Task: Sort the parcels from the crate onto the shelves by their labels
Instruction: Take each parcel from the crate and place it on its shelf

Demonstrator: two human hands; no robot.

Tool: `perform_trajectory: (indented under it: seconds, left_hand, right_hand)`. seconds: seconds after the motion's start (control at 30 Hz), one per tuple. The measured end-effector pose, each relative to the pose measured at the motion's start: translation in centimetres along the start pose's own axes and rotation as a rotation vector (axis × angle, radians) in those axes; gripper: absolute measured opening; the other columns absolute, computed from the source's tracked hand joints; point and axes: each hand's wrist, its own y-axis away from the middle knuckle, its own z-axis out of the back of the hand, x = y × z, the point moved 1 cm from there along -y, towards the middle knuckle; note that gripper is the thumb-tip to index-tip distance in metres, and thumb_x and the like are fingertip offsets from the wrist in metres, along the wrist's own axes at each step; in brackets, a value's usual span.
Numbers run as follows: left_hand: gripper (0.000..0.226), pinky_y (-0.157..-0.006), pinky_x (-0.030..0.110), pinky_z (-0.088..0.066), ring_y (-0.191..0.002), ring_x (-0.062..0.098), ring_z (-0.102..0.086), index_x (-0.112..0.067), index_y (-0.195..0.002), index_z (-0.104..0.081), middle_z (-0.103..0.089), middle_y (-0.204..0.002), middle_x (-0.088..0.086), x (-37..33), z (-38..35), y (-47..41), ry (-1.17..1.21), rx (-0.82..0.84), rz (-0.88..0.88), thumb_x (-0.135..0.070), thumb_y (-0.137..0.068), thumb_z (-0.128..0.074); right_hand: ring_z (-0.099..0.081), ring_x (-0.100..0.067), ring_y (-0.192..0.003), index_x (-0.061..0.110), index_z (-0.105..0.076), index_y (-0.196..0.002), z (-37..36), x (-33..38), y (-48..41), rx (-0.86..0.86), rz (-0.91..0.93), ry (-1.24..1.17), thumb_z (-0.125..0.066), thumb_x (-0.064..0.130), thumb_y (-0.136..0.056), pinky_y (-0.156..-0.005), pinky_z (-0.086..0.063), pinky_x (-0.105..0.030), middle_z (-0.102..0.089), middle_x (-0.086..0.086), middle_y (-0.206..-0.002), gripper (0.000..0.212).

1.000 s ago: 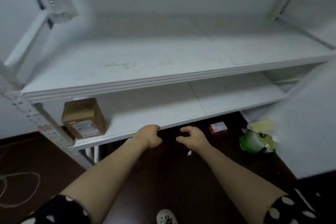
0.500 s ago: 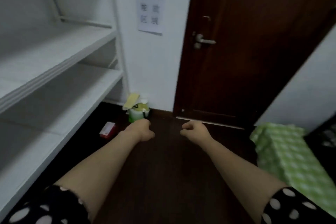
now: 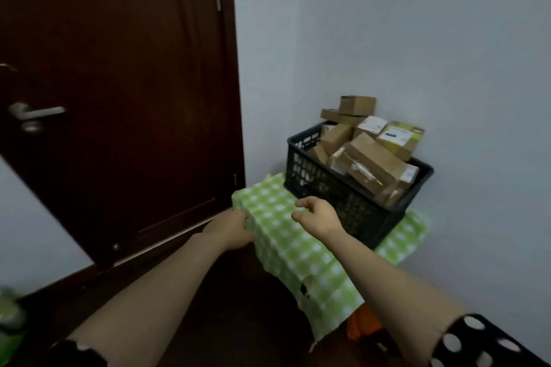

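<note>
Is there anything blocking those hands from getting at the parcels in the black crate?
Nothing visible does. The right hand and left hand are at the green checked cloth in front of the crate; its top is open and the parcels pile above its rim.

crate (image 3: 316,185) top open, wall (image 3: 447,68) close behind

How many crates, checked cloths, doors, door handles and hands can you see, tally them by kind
Black plastic crate: 1
Green checked cloth: 1
Dark wooden door: 1
Silver door handle: 1
Hands: 2 (left hand, right hand)
Total: 6
</note>
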Motion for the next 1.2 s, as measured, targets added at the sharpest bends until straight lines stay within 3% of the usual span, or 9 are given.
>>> perform_trajectory:
  seconds: [0.17, 0.27, 0.43, 0.53, 0.7, 0.83, 1.0, 1.1, 1.2]
  left_hand:
    - [0.062, -0.097, 0.03, -0.044, -0.124, 0.021, -0.049, -0.014, -0.143, -0.038, -0.047, -0.14, 0.006, -6.5, -0.4, -7.5, -0.033, 0.067, -0.096, -0.033, -0.088, -0.058]
    - [0.062, -0.095, 0.029, -0.044, -0.125, 0.02, -0.049, -0.014, -0.144, -0.035, -0.044, -0.143, 0.006, -9.5, -0.4, -12.0, -0.045, 0.097, -0.172, -0.032, -0.089, -0.057]
    - [0.062, -0.095, 0.03, -0.045, -0.125, 0.022, -0.049, -0.012, -0.144, -0.037, -0.046, -0.143, 0.008, -13.8, 0.2, -20.6, 0.063, 0.134, -0.272, -0.035, -0.09, -0.058]
    - [0.058, -0.095, 0.033, -0.045, -0.119, 0.025, -0.053, -0.008, -0.139, -0.044, -0.054, -0.133, 0.01, -16.5, 0.8, -24.6, 0.125, 0.148, -0.306, -0.039, -0.092, -0.056]
    - [0.046, -0.093, 0.031, -0.041, -0.119, 0.025, -0.052, -0.008, -0.13, -0.055, -0.056, -0.131, 0.007, -21.1, 1.0, -29.7, 0.326, 0.123, -0.293, -0.039, -0.098, -0.046]
    - [0.045, -0.097, 0.031, -0.037, -0.127, 0.026, -0.045, -0.007, -0.137, -0.047, -0.048, -0.14, 0.01, -24.9, 0.2, -32.1, 0.402, 0.132, -0.244, -0.032, -0.101, -0.04]
    - [0.053, -0.11, 0.04, -0.033, -0.133, 0.027, -0.039, -0.012, -0.148, -0.029, -0.038, -0.148, 0.009, -27.9, -1.6, -33.5, 0.442, 0.169, -0.136, -0.028, -0.1, -0.043]
    - [0.045, -0.096, 0.034, -0.043, -0.112, 0.021, -0.05, -0.013, -0.141, -0.043, -0.051, -0.132, 0.004, -28.0, -2.0, -32.8, 0.502, 0.115, -0.054, -0.019, -0.097, -0.046]
    - [0.044, -0.069, 0.022, -0.042, -0.102, 0.019, -0.049, -0.014, -0.135, -0.049, -0.052, -0.12, 0.002, -27.0, -0.3, -31.4, 0.565, 0.036, 0.008, -0.005, -0.092, -0.047]
  right_hand:
    - [-0.052, -0.02, -0.121, 0.012, -0.052, -0.13, 6.0, -4.4, -4.0, -0.114, -0.098, -0.07, -0.063, 0.023, -0.089, -0.099, -0.043, -0.032, -0.054, -0.004, -0.134, 0.044]
    - [-0.055, -0.02, -0.114, 0.011, -0.05, -0.131, 8.3, -6.5, -6.6, -0.198, -0.166, -0.115, -0.063, 0.022, -0.089, -0.089, -0.045, -0.028, -0.055, -0.004, -0.132, 0.045]
    - [-0.055, -0.017, -0.098, 0.011, -0.045, -0.135, 12.0, -8.8, -11.4, -0.423, -0.289, -0.219, -0.059, 0.02, -0.092, -0.082, -0.044, -0.026, -0.054, -0.004, -0.131, 0.047]
    - [-0.056, -0.024, -0.11, 0.009, -0.046, -0.132, 14.0, -10.4, -14.1, -0.568, -0.373, -0.301, -0.057, 0.015, -0.091, -0.088, -0.046, -0.031, -0.057, -0.006, -0.128, 0.043]
    - [-0.055, -0.031, -0.114, 0.005, -0.047, -0.131, 16.6, -13.9, -17.1, -0.707, -0.516, -0.338, -0.054, 0.02, -0.093, -0.08, -0.044, -0.029, -0.058, -0.011, -0.12, 0.042]
    - [-0.054, -0.031, -0.114, 0.004, -0.046, -0.133, 18.2, -16.9, -19.4, -0.625, -0.574, -0.386, -0.051, 0.025, -0.095, -0.094, -0.044, -0.039, -0.057, -0.013, -0.128, 0.043]
    - [-0.06, -0.034, -0.103, 0.003, -0.061, -0.111, 20.1, -19.0, -22.2, -0.472, -0.574, -0.579, -0.047, 0.032, -0.096, -0.095, -0.048, -0.046, -0.064, -0.015, -0.111, 0.035]
    - [-0.061, -0.034, -0.086, 0.006, -0.059, -0.098, 20.1, -18.9, -22.2, -0.39, -0.577, -0.624, -0.045, 0.04, -0.096, -0.079, -0.053, -0.041, -0.064, -0.016, -0.097, 0.038]
    - [-0.063, -0.033, -0.092, 0.01, -0.056, -0.114, 19.6, -17.6, -22.0, -0.332, -0.525, -0.669, -0.04, 0.047, -0.096, -0.078, -0.055, -0.041, -0.063, -0.012, -0.104, 0.045]
